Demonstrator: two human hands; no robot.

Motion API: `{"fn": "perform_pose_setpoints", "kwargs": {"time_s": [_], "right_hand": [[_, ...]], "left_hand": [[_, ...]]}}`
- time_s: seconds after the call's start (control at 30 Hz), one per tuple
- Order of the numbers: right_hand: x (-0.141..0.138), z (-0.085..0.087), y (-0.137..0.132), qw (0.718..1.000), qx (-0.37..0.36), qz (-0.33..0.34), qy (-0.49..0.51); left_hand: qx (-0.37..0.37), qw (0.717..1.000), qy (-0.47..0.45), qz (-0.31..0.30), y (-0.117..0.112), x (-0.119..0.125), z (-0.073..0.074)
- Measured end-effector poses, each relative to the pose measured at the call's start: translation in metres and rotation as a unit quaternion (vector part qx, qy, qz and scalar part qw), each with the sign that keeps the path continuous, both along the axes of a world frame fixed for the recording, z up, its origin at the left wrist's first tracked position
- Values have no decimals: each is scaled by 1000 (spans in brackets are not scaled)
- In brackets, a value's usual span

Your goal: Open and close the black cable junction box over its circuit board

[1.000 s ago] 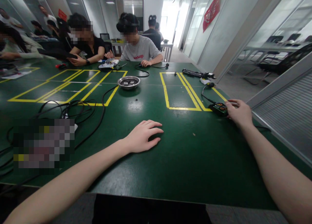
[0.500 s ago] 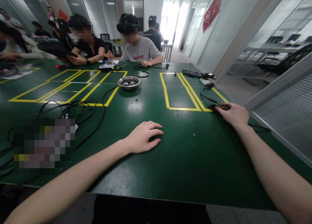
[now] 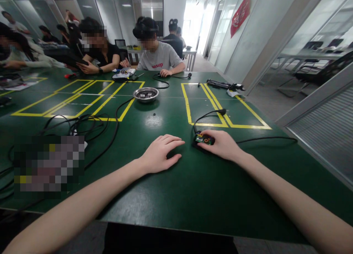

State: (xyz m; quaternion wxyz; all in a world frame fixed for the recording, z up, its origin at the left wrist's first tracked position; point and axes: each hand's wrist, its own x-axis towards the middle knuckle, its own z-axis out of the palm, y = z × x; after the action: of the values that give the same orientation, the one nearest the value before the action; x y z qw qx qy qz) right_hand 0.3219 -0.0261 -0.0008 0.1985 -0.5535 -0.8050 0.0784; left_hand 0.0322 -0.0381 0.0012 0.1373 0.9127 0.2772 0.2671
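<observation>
My left hand (image 3: 162, 154) rests palm down on the green table (image 3: 165, 195), its fingers spread and nothing in it. To its right, my right hand (image 3: 222, 144) grips a small black device with an exposed circuit board (image 3: 203, 139), thumb on the near side and fingers on the far side. The device is at or just above the tabletop; I cannot tell which. A short black cable with a plug-like end (image 3: 221, 112) arches from its far side. Another black cable (image 3: 267, 139) runs right from behind my hand.
Beyond my hands stands a metal bowl (image 3: 146, 95) with small metal parts. Yellow tape (image 3: 209, 124) marks rectangles. A folded black tripod-like thing (image 3: 224, 85) lies far right. Tangled cables (image 3: 91, 125) lie left, near a blurred-out object (image 3: 49, 163). Co-workers (image 3: 162, 55) sit across the table.
My right hand has moved left with the device, from the table's right edge to near my left hand, its cables trailing along. My left hand has stayed in place.
</observation>
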Motion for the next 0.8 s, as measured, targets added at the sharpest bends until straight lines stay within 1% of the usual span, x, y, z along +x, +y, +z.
{"fn": "perform_pose_setpoints", "kwargs": {"time_s": [0.03,0.1,0.17,0.2,0.27,0.3,0.37,0.47,0.67,0.8], "right_hand": [[-12,0,-8,998,-7,66,15],[-31,0,-24,982,-24,181,40],[-44,0,-36,967,-31,249,51],[-47,0,-39,963,-28,264,53],[-50,0,-42,960,-17,271,60],[-49,0,-42,960,-13,270,67],[-46,1,-41,959,-6,267,91],[-40,4,-38,958,9,263,117],[-36,9,-37,954,27,259,147],[-38,6,-37,955,20,247,163]], "left_hand": [[3,1000,-11,-2,0,0,1],[4,999,-20,-33,-1,0,4],[0,996,-10,-84,-3,0,7],[-3,995,1,-100,-4,1,7],[-5,996,24,-91,-7,3,7],[-4,997,33,-75,-8,5,7],[-2,997,52,-49,-10,6,5],[-9,997,73,-26,-11,5,4],[-46,996,73,16,-13,3,5],[-43,994,87,42,-15,4,6]]}}
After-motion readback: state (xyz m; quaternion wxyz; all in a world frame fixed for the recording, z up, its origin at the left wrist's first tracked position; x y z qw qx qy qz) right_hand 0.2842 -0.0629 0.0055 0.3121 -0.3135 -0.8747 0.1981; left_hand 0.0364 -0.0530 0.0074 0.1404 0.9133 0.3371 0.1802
